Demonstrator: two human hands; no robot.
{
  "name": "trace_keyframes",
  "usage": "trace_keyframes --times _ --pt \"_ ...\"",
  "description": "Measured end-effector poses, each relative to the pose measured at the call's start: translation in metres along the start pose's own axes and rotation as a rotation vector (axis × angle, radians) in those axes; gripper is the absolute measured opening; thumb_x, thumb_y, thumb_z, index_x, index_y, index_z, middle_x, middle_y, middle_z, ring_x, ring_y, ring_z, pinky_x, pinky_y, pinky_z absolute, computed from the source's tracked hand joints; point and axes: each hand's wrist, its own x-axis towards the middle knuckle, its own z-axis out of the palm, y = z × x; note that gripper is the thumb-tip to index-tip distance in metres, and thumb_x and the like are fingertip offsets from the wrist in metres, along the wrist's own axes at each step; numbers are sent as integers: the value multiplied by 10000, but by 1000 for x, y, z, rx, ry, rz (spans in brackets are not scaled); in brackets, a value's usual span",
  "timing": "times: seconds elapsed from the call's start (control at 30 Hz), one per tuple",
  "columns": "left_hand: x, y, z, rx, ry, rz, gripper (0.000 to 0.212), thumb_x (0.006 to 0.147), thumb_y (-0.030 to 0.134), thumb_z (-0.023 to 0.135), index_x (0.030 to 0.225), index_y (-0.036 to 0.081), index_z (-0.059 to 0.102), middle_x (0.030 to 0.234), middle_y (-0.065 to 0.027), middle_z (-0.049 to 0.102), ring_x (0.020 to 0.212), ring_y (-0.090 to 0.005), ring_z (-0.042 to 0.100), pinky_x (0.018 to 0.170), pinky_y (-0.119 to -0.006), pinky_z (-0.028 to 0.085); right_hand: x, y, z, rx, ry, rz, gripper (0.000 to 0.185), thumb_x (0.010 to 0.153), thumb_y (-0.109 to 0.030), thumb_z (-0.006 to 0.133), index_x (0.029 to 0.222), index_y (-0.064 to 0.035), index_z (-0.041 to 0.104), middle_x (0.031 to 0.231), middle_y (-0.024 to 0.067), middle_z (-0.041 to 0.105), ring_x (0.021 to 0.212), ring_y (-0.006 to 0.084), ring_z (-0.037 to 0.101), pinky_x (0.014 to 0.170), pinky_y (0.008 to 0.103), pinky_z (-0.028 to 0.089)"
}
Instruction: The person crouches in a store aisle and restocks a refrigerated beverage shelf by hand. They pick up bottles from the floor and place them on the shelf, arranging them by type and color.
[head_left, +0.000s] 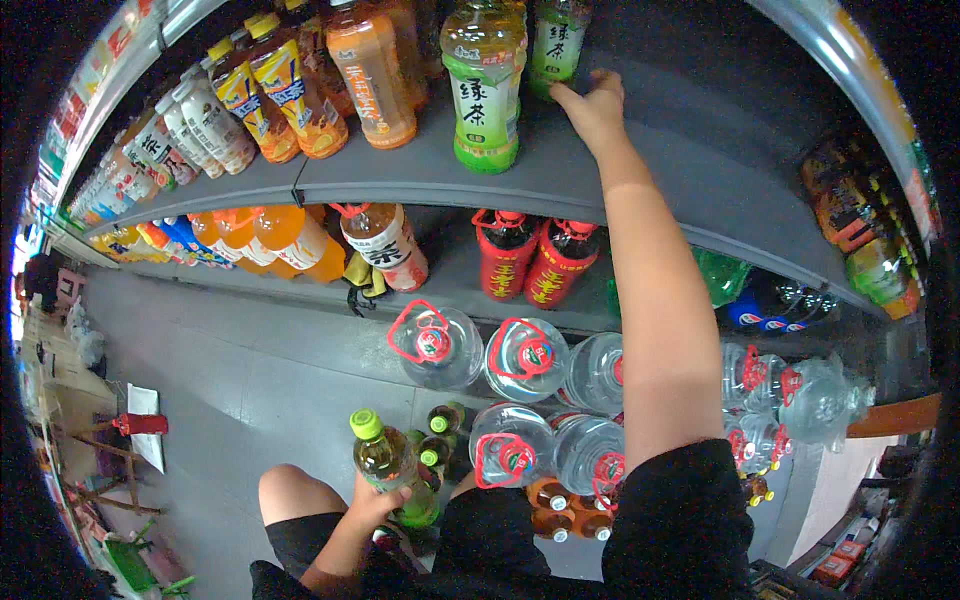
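Note:
My left hand (379, 502) grips a green tea bottle (382, 450) with a light green cap, tilted above the floor near my knees. My right arm reaches up to the upper shelf. There my right hand (596, 109) is beside the base of another green tea bottle (556, 52), thumb against its lower edge, fingers spread rather than wrapped round it. A similar, larger-looking green tea bottle (484, 97) stands to its left, nearer the shelf's front edge. The tops of both shelf bottles are cut off by the picture's rim.
Left along the grey shelf (420, 169) stand orange drink bottles (375, 82) and yellow-labelled tea bottles (289, 97). Red-labelled bottles (506, 259) fill part of the lower shelf. Large water jugs (525, 360) with red handles crowd the floor, beside more green-capped bottles (442, 420).

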Motion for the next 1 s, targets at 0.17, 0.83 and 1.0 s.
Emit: trace_keyframes --times 0.17,0.83,1.0 --pt "31 23 15 232 -76 190 552 651 140 703 1135 11 470 1016 -86 592 914 -183 576 856 -339 442 -70 -26 -73 299 -243 233 490 639 -168 743 1031 -3 500 962 117 541 908 197 518 805 324 449" --pt "236 193 226 320 36 1031 670 625 216 729 1139 -70 408 1058 -267 539 1021 -379 528 886 -406 413 -90 -99 -127 158 -85 -88 434 730 -146 665 1102 -19 481 1057 169 591 976 286 581 836 374 444" --pt "264 182 219 422 189 1082 582 736 153 615 1216 -53 360 1101 -235 526 1054 -335 513 923 -391 385 -52 -57 -76 758 -136 162 411 754 -208 637 1095 -27 495 1000 164 611 910 277 600 805 380 456"
